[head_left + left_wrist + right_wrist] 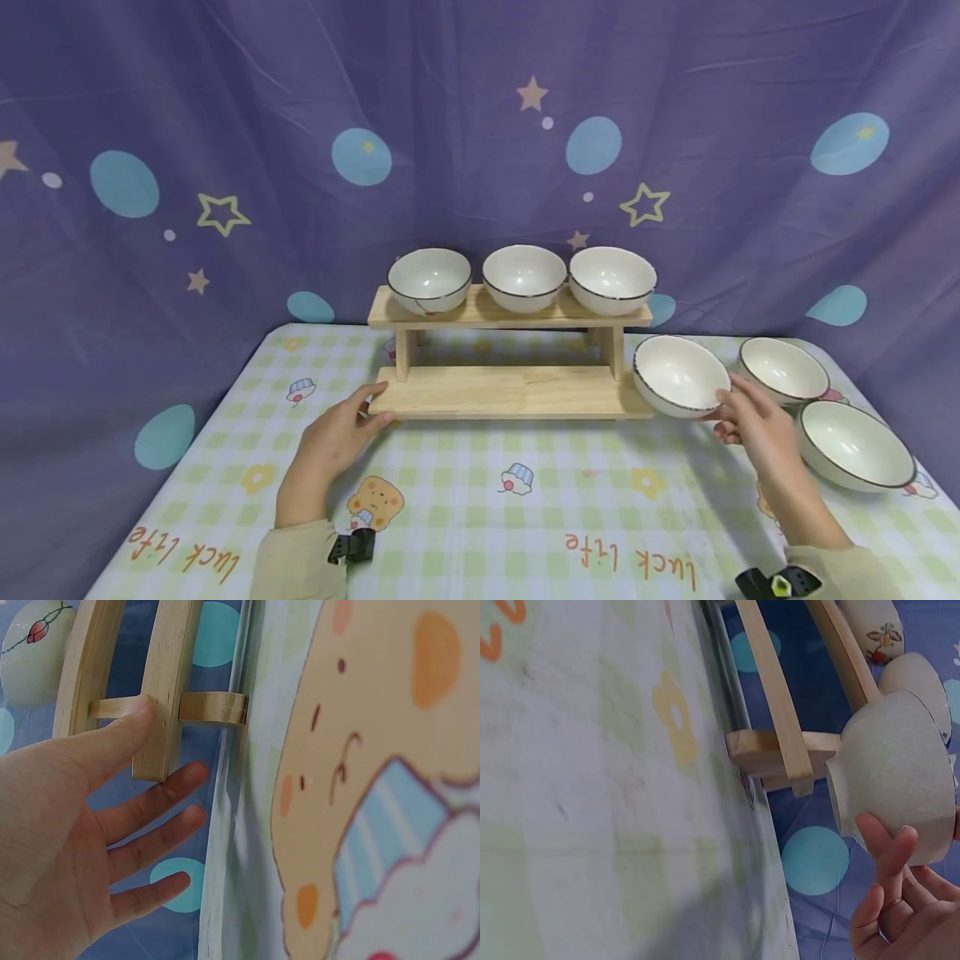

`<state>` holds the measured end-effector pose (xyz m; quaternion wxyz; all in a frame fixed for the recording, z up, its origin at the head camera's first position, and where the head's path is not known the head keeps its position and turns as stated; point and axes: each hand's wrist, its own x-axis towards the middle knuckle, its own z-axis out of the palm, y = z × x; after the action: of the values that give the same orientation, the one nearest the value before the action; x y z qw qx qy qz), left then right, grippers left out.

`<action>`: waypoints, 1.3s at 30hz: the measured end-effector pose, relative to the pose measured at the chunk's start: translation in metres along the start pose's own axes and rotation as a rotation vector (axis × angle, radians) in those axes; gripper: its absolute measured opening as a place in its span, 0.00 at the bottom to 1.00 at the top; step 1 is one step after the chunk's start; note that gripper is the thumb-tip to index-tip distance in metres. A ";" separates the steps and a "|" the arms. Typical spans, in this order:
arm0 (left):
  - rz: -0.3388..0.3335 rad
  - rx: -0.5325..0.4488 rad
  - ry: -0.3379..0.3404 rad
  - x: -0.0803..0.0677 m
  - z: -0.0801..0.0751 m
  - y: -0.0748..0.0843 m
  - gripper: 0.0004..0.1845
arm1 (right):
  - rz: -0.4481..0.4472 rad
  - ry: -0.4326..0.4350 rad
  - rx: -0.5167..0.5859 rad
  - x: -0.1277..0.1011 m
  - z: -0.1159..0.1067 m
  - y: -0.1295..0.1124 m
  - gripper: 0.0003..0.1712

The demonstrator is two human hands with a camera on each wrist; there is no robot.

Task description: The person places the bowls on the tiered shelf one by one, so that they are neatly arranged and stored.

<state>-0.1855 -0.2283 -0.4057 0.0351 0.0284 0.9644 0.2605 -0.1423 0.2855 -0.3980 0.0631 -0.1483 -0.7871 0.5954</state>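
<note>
A two-tier wooden shelf [495, 392] stands on the table, its lower board bare. My left hand [337, 437] pinches the left end of that board, thumb at the front edge; in the left wrist view the other fingers of this hand [97, 840] are spread. At the shelf's right end, my right hand [757, 421] holds a white, dark-rimmed bowl [678, 375] by its right side. The right wrist view shows this bowl [892, 765] raised off the tablecloth, fingers on its outer wall and near its foot. Three similar bowls [525, 279] stand in a row on the upper board.
Two more bowls, one farther back [783, 371] and a larger one nearer [855, 446], sit at the table's right side, beside my right forearm. A checked tablecloth [465, 492] covers the table. Behind it hangs a purple curtain [465, 100] with stars and blue dots.
</note>
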 end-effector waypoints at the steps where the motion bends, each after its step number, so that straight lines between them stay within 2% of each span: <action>1: 0.000 0.000 0.001 0.000 0.000 0.000 0.33 | -0.001 -0.005 -0.006 -0.001 0.001 0.000 0.42; 6: -0.004 0.004 -0.003 0.000 0.000 0.000 0.33 | -0.003 -0.023 -0.008 -0.007 0.007 -0.003 0.42; 13: -0.003 0.009 -0.002 0.001 0.000 -0.001 0.33 | -0.029 -0.043 0.067 -0.011 0.018 -0.005 0.39; 20: -0.005 0.006 -0.001 0.001 0.000 0.000 0.33 | -0.018 -0.076 0.146 -0.013 0.028 -0.008 0.37; 39: 0.007 -0.001 0.003 0.001 0.000 0.000 0.33 | -0.015 -0.151 0.071 -0.019 0.060 -0.020 0.34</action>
<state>-0.1862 -0.2280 -0.4061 0.0328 0.0316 0.9642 0.2613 -0.1442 0.2200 -0.3946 0.0132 -0.0950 -0.7691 0.6319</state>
